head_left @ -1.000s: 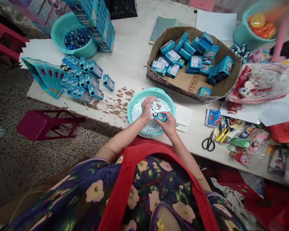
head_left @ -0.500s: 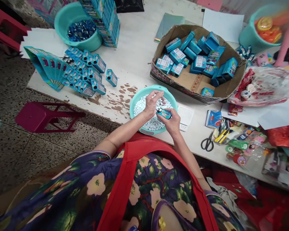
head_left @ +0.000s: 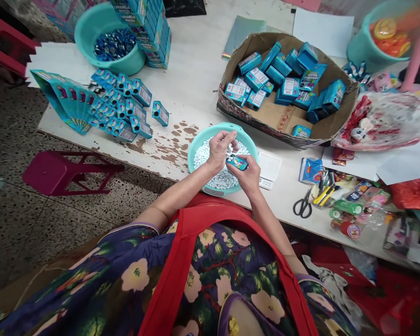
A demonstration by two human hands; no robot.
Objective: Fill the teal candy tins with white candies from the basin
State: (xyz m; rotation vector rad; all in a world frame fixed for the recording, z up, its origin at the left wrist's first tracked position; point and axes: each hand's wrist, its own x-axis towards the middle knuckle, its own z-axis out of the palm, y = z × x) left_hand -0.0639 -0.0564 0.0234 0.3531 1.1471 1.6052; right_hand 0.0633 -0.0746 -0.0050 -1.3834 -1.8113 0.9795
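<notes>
Over a turquoise basin [head_left: 192, 161] full of small white candies [head_left: 222, 179], my two hands are close together. My right hand [head_left: 249, 173] is wrapped round a small blue candy box [head_left: 238, 162], tilted with its end toward my left hand. My left hand [head_left: 220, 148] is curled with white candies in its fingers, right at the end of that box. The box's opening is partly hidden by my fingers. A white scale [head_left: 270, 168] lies beside the basin, partly under its right side.
A cardboard box [head_left: 283, 122] behind holds several blue boxes. Rows of small blue boxes [head_left: 126, 109] stand at left, near a basin of blue wrapped pieces [head_left: 110, 65] and stacked cartons [head_left: 157, 42]. Scissors [head_left: 303, 205] lie at right; a magenta stool [head_left: 52, 172] stands on the floor.
My hands stay at nearly the same place over the basin, with small finger movements at the box's end. The view has shifted slightly.
</notes>
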